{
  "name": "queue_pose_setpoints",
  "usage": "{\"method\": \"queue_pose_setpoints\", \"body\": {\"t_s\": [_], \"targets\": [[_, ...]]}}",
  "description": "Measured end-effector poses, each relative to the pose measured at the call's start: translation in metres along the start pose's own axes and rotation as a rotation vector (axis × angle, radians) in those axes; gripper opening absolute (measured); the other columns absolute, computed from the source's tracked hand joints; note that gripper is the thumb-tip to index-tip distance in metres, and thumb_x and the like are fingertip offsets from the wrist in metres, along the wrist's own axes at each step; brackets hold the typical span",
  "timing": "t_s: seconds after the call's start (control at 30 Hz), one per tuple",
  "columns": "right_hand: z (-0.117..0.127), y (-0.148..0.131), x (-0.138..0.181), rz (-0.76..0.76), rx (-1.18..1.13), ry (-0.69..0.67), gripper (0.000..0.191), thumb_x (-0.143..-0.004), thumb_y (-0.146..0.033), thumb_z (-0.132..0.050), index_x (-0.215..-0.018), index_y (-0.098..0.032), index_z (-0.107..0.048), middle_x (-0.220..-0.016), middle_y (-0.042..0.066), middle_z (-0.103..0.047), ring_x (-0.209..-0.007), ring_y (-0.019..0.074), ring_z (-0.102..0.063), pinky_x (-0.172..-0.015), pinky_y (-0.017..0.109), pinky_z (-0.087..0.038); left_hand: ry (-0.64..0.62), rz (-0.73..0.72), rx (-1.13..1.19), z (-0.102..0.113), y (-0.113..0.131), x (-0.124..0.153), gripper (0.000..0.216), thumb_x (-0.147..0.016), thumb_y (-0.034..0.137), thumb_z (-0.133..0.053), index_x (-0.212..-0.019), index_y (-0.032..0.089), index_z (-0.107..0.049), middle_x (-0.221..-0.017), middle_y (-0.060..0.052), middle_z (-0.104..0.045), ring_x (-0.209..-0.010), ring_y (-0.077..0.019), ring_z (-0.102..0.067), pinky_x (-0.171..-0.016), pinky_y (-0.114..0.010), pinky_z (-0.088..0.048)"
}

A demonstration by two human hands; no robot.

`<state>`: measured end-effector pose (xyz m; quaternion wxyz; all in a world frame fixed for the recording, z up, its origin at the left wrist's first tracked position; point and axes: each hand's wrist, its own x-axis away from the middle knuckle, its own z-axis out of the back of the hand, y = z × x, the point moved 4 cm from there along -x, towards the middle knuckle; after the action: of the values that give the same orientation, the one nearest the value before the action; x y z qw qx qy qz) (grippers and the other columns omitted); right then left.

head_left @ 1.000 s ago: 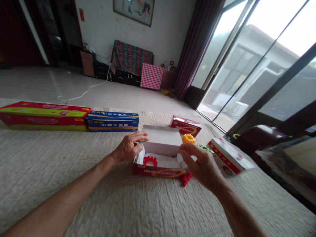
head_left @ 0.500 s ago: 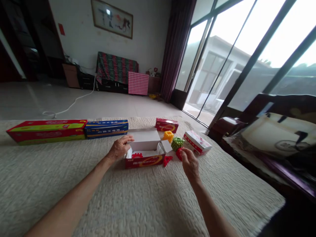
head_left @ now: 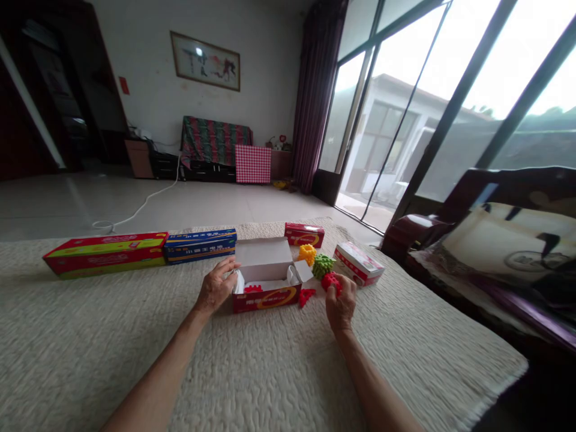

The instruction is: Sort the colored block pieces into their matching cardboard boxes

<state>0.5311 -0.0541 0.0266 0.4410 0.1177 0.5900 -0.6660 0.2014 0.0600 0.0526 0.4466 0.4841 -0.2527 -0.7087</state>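
Note:
An open red cardboard box (head_left: 266, 300) with its white lid folded back stands on the quilted cover in front of me. My left hand (head_left: 216, 287) holds its left end, fingers at the rim by a white lining. A red toothed plastic piece (head_left: 252, 288) lies inside. To the right of the box, my right hand (head_left: 341, 301) has its fingers on a red knobbly plastic block (head_left: 331, 282). Beside that block sit a green knobbly block (head_left: 323, 266) and a yellow one (head_left: 308, 254). A red triangular piece (head_left: 306, 296) lies against the box's right end.
A long red and yellow-green box (head_left: 108, 257) and a blue box (head_left: 201, 245) lie end to end at the left. A smaller red box (head_left: 305, 234) stands behind the blocks. A white and red box (head_left: 359, 263) lies right of my right hand. The bed cover (head_left: 270, 372) ends at the right.
My right hand has moved in and now has its fingers on the red knobbly block. My left hand stays at the box's left end, its fingers slightly lower. The view has tilted up.

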Motion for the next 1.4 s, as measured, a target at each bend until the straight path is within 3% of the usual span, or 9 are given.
{"method": "queue_pose_setpoints", "body": {"t_s": [0.13, 0.27, 0.4, 0.47, 0.57, 0.73, 0.9, 1.03, 1.4], "targets": [[-0.010, 0.003, 0.000, 0.067, -0.040, -0.025, 0.023, -0.081, -0.026, -0.044, -0.098, -0.017, -0.058, -0.102, 0.012, -0.058, -0.099, 0.0259, -0.055, -0.089, 0.044, -0.046, 0.023, 0.022, 0.009, -0.005, -0.008, 0.000, 0.033, -0.072, 0.030, -0.055, -0.098, 0.018, -0.071, -0.130, -0.011, -0.060, -0.120, -0.0282, -0.056, -0.079, -0.031, -0.056], [-0.029, 0.004, 0.014, 0.048, -0.164, -0.199, 0.025, -0.082, -0.024, -0.042, -0.103, -0.019, -0.055, -0.103, 0.010, -0.060, -0.096, 0.0231, -0.058, -0.078, 0.038, -0.051, 0.046, 0.071, 0.075, -0.012, -0.022, 0.004, 0.033, -0.075, 0.033, -0.056, -0.099, 0.017, -0.071, -0.130, -0.012, -0.060, -0.124, -0.0271, -0.053, -0.090, -0.032, -0.052], [-0.038, -0.001, 0.025, 0.004, -0.198, -0.408, 0.030, -0.080, -0.020, -0.041, -0.107, -0.019, -0.053, -0.101, 0.008, -0.062, -0.092, 0.0200, -0.062, -0.079, 0.033, -0.050, 0.034, 0.133, 0.130, -0.017, -0.030, 0.006, 0.033, -0.075, 0.035, -0.058, -0.098, 0.017, -0.072, -0.125, -0.010, -0.064, -0.121, -0.0263, -0.055, -0.100, -0.032, -0.044], [-0.038, -0.004, 0.028, -0.014, -0.204, -0.496, 0.028, -0.079, -0.019, -0.041, -0.105, -0.019, -0.052, -0.096, 0.006, -0.064, -0.087, 0.0190, -0.063, -0.077, 0.031, -0.050, 0.032, 0.162, 0.149, -0.019, -0.030, 0.006, 0.034, -0.074, 0.036, -0.059, -0.099, 0.016, -0.073, -0.121, -0.010, -0.066, -0.114, -0.0256, -0.059, -0.095, -0.031, -0.046], [-0.036, -0.009, 0.030, -0.027, -0.217, -0.561, 0.025, -0.079, -0.018, -0.041, -0.102, -0.020, -0.051, -0.086, 0.003, -0.064, -0.073, 0.0165, -0.062, -0.070, 0.028, -0.049, 0.022, 0.226, 0.165, -0.019, -0.027, 0.008, 0.039, -0.074, 0.037, -0.060, -0.103, 0.015, -0.072, -0.102, -0.008, -0.072, -0.087, -0.0211, -0.066, -0.074, -0.027, -0.050], [-0.034, -0.016, 0.034, 0.033, -0.219, -0.588, 0.021, -0.082, -0.020, -0.041, -0.102, -0.021, -0.049, -0.088, 0.003, -0.063, -0.065, 0.0140, -0.057, -0.064, 0.026, -0.047, 0.014, 0.262, 0.178, -0.020, -0.021, 0.014, 0.041, -0.073, 0.038, -0.061, -0.103, 0.014, -0.072, -0.068, 0.000, -0.067, -0.055, -0.0131, -0.054, -0.052, -0.022, -0.041], [-0.031, -0.021, 0.032, 0.108, -0.193, -0.574, 0.016, -0.084, -0.021, -0.041, -0.096, -0.019, -0.051, -0.087, 0.005, -0.062, -0.073, 0.0158, -0.058, -0.067, 0.027, -0.048, 0.041, 0.213, 0.174, -0.024, -0.017, 0.021, 0.038, -0.071, 0.037, -0.061, -0.100, 0.015, -0.073, -0.073, -0.001, -0.068, -0.057, -0.0127, -0.053, -0.056, -0.022, -0.042], [-0.030, -0.018, 0.031, 0.116, -0.182, -0.560, 0.015, -0.083, -0.024, -0.044, -0.093, -0.019, -0.053, -0.083, 0.004, -0.062, -0.069, 0.0153, -0.057, -0.061, 0.026, -0.046, 0.085, 0.196, 0.171, -0.026, -0.014, 0.026, 0.038, -0.073, 0.037, -0.058, -0.100, 0.014, -0.073, -0.065, 0.001, -0.065, -0.055, -0.0122, -0.050, -0.054, -0.022, -0.040], [-0.031, -0.015, 0.033, 0.164, -0.249, -0.551, 0.021, -0.083, -0.018, -0.045, -0.102, -0.017, -0.053, -0.092, 0.007, -0.060, -0.082, 0.0176, -0.059, -0.068, 0.028, -0.049, 0.112, 0.223, 0.204, -0.027, -0.012, 0.027, 0.041, -0.071, 0.041, -0.062, -0.098, 0.013, -0.073, -0.072, -0.001, -0.069, -0.059, -0.0142, -0.054, -0.056, -0.023, -0.041]]}}
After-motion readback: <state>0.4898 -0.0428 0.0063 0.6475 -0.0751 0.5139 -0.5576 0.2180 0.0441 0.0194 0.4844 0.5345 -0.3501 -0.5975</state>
